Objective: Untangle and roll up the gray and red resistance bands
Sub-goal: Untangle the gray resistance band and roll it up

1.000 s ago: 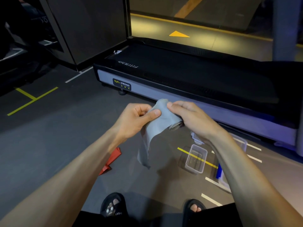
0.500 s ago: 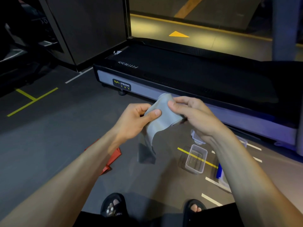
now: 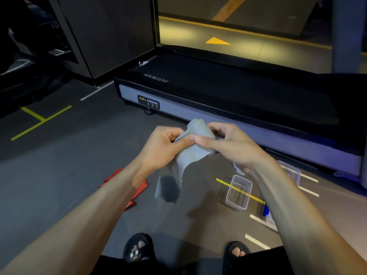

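I hold the gray resistance band point(image 3: 195, 150) in front of me with both hands, above the floor. Its upper part is wound into a roll between my fingers, and a short loose tail hangs down from it. My left hand point(image 3: 161, 145) pinches the roll's left side with thumb and fingers. My right hand point(image 3: 232, 144) grips the roll's right side, thumb across the front. The red resistance band point(image 3: 137, 192) lies flat on the dark floor below my left forearm, which hides part of it.
A treadmill point(image 3: 238, 102) stands across the floor just beyond my hands. A clear plastic box point(image 3: 238, 192) sits on the floor at the right, with another container and something blue behind my right forearm. My sandalled feet point(image 3: 139, 248) are at the bottom.
The hanging gray tail has become shorter as more of the band was wound onto the roll. Both hands have drawn closer together on the roll.
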Demonstrator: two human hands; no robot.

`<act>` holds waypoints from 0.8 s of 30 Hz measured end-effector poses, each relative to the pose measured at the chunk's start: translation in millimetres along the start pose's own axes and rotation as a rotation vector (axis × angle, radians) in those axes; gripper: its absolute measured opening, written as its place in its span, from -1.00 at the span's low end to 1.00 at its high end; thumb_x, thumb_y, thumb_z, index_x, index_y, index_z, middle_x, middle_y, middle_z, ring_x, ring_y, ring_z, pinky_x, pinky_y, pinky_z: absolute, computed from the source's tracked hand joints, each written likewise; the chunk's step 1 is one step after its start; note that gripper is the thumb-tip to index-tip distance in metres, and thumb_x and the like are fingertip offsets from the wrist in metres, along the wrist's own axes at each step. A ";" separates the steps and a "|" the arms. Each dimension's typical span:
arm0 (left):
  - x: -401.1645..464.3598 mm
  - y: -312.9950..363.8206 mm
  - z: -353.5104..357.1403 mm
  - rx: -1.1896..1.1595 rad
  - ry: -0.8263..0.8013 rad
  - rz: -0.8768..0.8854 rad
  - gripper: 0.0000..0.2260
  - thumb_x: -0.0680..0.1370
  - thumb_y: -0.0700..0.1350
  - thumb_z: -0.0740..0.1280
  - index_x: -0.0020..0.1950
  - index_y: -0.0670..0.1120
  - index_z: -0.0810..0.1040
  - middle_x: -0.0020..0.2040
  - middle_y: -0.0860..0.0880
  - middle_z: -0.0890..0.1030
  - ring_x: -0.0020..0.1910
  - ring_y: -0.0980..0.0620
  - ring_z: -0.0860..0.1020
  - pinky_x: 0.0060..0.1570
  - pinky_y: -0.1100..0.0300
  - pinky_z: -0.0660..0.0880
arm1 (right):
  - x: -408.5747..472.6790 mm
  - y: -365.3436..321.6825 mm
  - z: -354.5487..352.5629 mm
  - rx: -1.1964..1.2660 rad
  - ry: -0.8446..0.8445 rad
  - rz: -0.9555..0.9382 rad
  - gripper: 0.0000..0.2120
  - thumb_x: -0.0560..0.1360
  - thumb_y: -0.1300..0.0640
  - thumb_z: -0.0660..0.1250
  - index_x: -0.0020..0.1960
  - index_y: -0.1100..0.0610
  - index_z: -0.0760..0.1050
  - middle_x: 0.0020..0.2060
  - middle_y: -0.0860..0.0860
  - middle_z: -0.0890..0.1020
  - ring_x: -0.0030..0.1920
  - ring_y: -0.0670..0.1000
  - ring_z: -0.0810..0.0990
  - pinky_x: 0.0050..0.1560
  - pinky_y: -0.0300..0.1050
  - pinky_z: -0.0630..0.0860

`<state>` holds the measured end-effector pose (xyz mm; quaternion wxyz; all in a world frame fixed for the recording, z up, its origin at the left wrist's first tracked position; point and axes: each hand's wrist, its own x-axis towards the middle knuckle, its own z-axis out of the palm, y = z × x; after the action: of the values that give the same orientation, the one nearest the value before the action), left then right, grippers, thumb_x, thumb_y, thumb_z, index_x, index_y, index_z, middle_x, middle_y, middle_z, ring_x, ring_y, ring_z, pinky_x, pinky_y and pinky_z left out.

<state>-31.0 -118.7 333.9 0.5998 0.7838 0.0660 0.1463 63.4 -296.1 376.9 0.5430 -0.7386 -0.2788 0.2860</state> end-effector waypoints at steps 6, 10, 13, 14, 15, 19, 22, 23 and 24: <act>3.3 -1.7 -2.4 -0.060 -0.074 -0.067 -0.50 0.55 0.13 0.43 -0.05 -0.36 0.60 -0.17 -0.32 0.65 -0.23 -0.06 0.56 -0.21 0.02 0.46 | 2.8 -1.3 -0.6 0.175 0.126 0.009 -0.74 0.53 0.09 0.50 0.20 0.10 0.62 0.05 0.11 0.74 0.04 0.09 0.72 0.07 0.12 0.62; 4.5 -3.1 -2.0 -0.076 -0.040 -0.053 -0.54 0.54 0.08 0.41 -0.03 -0.38 0.60 -0.11 -0.39 0.64 -0.20 -0.05 0.58 -0.16 -0.02 0.47 | 3.1 -4.1 -3.4 0.243 0.112 0.034 -0.72 0.55 0.08 0.46 0.20 0.20 0.59 0.01 0.18 0.73 -0.05 0.07 0.69 -0.05 0.03 0.61; 4.8 -2.2 0.3 -0.089 -0.046 -0.065 -0.52 0.54 0.09 0.41 -0.01 -0.39 0.60 -0.06 -0.42 0.63 -0.19 -0.06 0.57 -0.16 -0.04 0.47 | 2.5 -4.3 -4.2 0.226 0.108 0.042 -0.73 0.57 0.04 0.44 0.14 0.22 0.63 -0.14 0.09 0.71 -0.14 0.02 0.66 -0.13 -0.05 0.59; 4.8 -1.7 -0.1 -0.091 -0.043 -0.070 -0.53 0.54 0.09 0.42 -0.01 -0.38 0.61 -0.07 -0.41 0.63 -0.19 -0.06 0.57 -0.15 -0.05 0.47 | 2.6 -4.1 -4.7 0.220 0.106 0.048 -0.73 0.57 0.02 0.44 0.10 0.22 0.64 -0.16 0.10 0.69 -0.15 0.04 0.65 -0.11 -0.02 0.57; 4.9 -1.6 -0.6 -0.093 -0.039 -0.076 -0.54 0.53 0.09 0.42 -0.02 -0.37 0.61 -0.09 -0.39 0.65 -0.19 -0.06 0.57 -0.15 -0.04 0.47 | 2.5 -3.9 -5.2 0.206 0.100 0.051 -0.73 0.58 0.00 0.42 0.07 0.23 0.65 -0.18 0.11 0.68 -0.16 0.06 0.63 -0.09 0.01 0.54; 3.4 0.9 -1.5 -0.111 -0.044 -0.083 -0.52 0.51 0.13 0.45 -0.03 -0.34 0.62 -0.15 -0.30 0.66 -0.19 -0.07 0.58 -0.13 -0.03 0.47 | 1.8 -2.5 -2.8 0.143 0.059 0.082 -0.61 0.66 -0.06 0.29 0.06 0.28 0.64 -0.19 0.10 0.63 -0.15 0.05 0.58 -0.08 0.01 0.53; 3.7 2.0 -3.0 -0.106 -0.018 -0.078 -0.42 0.45 0.25 0.46 -0.02 -0.32 0.63 -0.09 -0.33 0.68 -0.18 -0.09 0.59 -0.11 -0.06 0.49 | 0.7 -2.6 -2.4 0.059 0.001 0.104 -0.61 0.65 -0.16 0.27 0.09 0.14 0.68 -0.18 0.00 0.69 -0.14 -0.07 0.63 -0.06 -0.11 0.56; 4.0 2.3 -3.9 -0.102 -0.006 -0.074 -0.40 0.43 0.28 0.46 -0.03 -0.31 0.64 -0.06 -0.36 0.66 -0.17 -0.10 0.59 -0.10 -0.06 0.50 | 0.6 -1.7 -3.5 0.034 -0.013 0.087 -0.62 0.63 -0.17 0.30 0.07 0.12 0.68 -0.19 -0.03 0.69 -0.16 -0.10 0.63 -0.08 -0.14 0.54; 4.4 2.5 -4.6 -0.097 -0.001 -0.070 -0.39 0.42 0.28 0.46 -0.04 -0.32 0.63 -0.05 -0.39 0.64 -0.17 -0.10 0.59 -0.10 -0.07 0.50 | 0.0 -1.1 -4.9 0.027 -0.017 0.062 -0.65 0.61 -0.16 0.33 0.05 0.12 0.68 -0.21 -0.05 0.68 -0.18 -0.12 0.62 -0.11 -0.15 0.52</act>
<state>-28.5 -113.9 338.1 0.6421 0.7511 0.0857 0.1278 66.9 -299.0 379.2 0.5415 -0.7370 -0.2567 0.3127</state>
